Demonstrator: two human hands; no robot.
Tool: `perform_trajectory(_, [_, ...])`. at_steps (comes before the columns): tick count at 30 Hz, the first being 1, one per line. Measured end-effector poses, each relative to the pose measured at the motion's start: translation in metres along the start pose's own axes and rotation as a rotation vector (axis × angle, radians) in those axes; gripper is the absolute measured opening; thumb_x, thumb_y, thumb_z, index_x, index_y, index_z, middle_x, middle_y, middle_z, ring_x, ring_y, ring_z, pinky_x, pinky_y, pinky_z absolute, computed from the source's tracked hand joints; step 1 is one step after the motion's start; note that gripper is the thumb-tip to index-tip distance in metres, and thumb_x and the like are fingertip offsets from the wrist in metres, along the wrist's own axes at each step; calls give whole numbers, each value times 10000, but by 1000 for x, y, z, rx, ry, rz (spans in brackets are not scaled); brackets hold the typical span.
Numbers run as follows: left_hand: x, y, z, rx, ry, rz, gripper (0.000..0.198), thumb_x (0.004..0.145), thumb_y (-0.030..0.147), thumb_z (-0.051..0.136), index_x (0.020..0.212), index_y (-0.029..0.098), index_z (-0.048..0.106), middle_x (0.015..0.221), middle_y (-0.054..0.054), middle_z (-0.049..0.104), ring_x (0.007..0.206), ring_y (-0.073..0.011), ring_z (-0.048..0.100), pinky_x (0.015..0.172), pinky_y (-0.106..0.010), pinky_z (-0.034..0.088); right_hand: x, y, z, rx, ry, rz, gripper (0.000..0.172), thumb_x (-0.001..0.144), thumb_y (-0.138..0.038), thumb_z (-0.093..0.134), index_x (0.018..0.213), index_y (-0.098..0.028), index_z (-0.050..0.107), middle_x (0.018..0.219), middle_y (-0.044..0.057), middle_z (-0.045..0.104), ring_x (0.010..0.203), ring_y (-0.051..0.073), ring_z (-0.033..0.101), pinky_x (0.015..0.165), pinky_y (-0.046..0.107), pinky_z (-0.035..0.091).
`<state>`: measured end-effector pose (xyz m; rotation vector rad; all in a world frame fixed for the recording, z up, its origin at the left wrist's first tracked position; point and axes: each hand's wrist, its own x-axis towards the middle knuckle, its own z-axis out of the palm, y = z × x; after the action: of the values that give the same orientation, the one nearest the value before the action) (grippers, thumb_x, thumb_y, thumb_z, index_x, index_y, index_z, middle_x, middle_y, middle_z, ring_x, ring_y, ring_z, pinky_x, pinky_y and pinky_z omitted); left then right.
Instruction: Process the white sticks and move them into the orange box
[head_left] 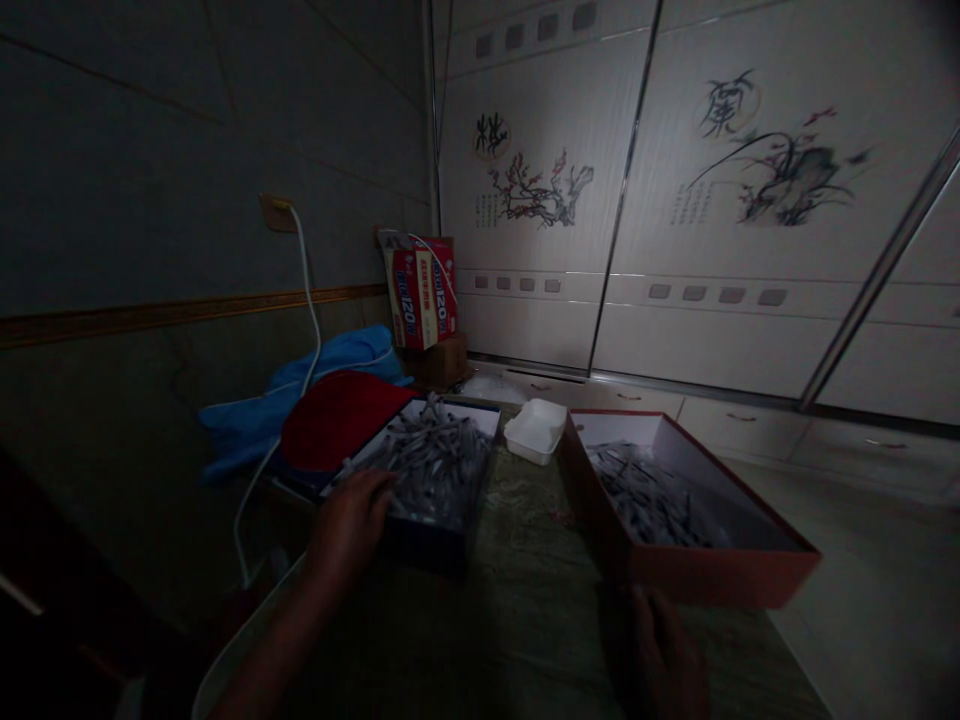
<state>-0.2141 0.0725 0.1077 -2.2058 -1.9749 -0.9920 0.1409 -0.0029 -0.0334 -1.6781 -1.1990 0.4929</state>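
Lighting's awful here, so bear with me. The left hand [351,525] is at the near left side of a dark blue box [427,545], fingers bent over the edge by the heap of thin pieces [442,465] inside. Can't tell whether it's pinching one or just resting there; the fingertips blur into the pile. The pieces look greyish with dark bits, maybe in clear wrap, but they're too tangled and dim to pick apart.

The right hand [667,650] is worse: nearly black, low down just in front of the reddish-brown box [727,580], wrist cut off by the bottom edge. No way to say how wide its fingers are or if anything's in them. That box has a second heap [656,495] of similar pieces, its near part hidden behind the front wall.

Between the boxes on the counter [525,560] sits a white tray [536,430]. A red thing [341,415] lies left of the blue box, partly covering a blue bag [330,365]. The counter's near end is basically lost in shadow.
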Motion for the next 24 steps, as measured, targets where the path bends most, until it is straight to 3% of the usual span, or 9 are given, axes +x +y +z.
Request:
perform_trajectory(2, [17,-18,0,159,-143,20,293,776,165,499,1017,168,666,1068,-117,686,1004,-260,615,878,-370,434,0,-1,0,-25,-21,8,499,827,-587,375,955,-179,632,947,135,713,832,265,671,669,302,497])
perform_trajectory(5, [33,-27,5,285,-319,33,356,725,114,547,1050,205,662,1075,-100,696,1018,-263,616,894,-398,410,-1,-2,2,-59,19,10,509,824,-597,370,974,-182,625,980,135,709,849,263,668,677,298,493])
perform_trajectory(11, [41,-26,16,259,-408,124,298,710,142,588,967,236,705,969,-88,715,958,-267,634,840,-365,429,-2,0,5,-48,14,-33,526,842,-605,313,890,-190,633,853,117,722,748,241,680,630,285,484])
perform_trajectory(15, [41,-27,20,208,-352,114,276,734,142,549,942,222,711,972,-103,697,952,-272,626,812,-354,444,-1,-1,4,-43,2,-25,512,826,-610,349,896,-192,635,871,108,726,758,239,682,628,274,489])
perform_trajectory(18, [39,-21,12,44,-226,125,237,780,219,513,919,218,705,957,-86,691,911,-249,631,805,-340,454,-1,-2,4,-44,-1,-17,496,836,-596,352,908,-196,636,865,99,730,751,236,683,625,272,490])
perform_trajectory(22, [32,6,-14,-334,45,48,254,788,378,529,910,202,668,955,-71,689,900,-243,624,799,-340,465,-2,-1,5,-62,24,-30,552,821,-640,336,904,-195,650,849,102,733,714,236,684,602,278,492])
perform_trajectory(24, [25,25,-23,-631,93,-70,273,788,414,541,925,196,632,910,-56,692,786,-207,633,714,-314,490,-3,-1,6,-45,45,-39,589,794,-681,345,896,-196,662,882,110,733,754,241,685,618,276,505])
